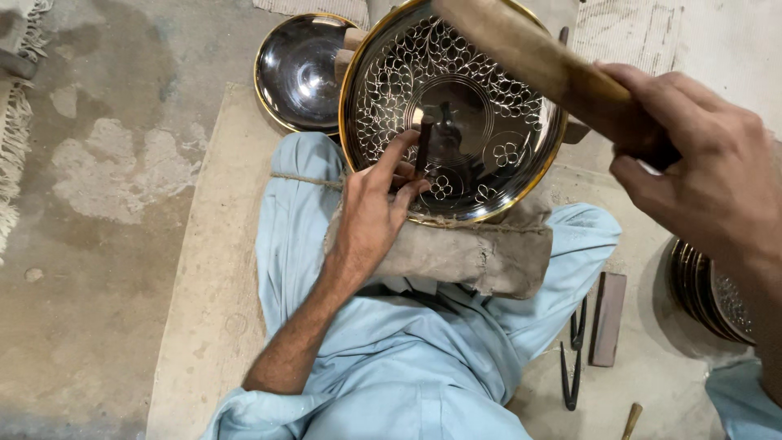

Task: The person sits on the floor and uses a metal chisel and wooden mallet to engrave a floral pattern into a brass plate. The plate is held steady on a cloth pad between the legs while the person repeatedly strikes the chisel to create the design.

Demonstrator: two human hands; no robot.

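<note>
Engraved plate, dark with gold rim, sits propped on a grey padded cushion across the lap, upper centre of view. Left hand pinches a short dark chisel upright against the plate's face, at 7 o'clock from its centre boss. Right hand, at 3 o'clock, is clenched on a wooden mallet raised over the plate. Plain dark bowl lies at 10 o'clock. Stacked plates at 4 o'clock.
</note>
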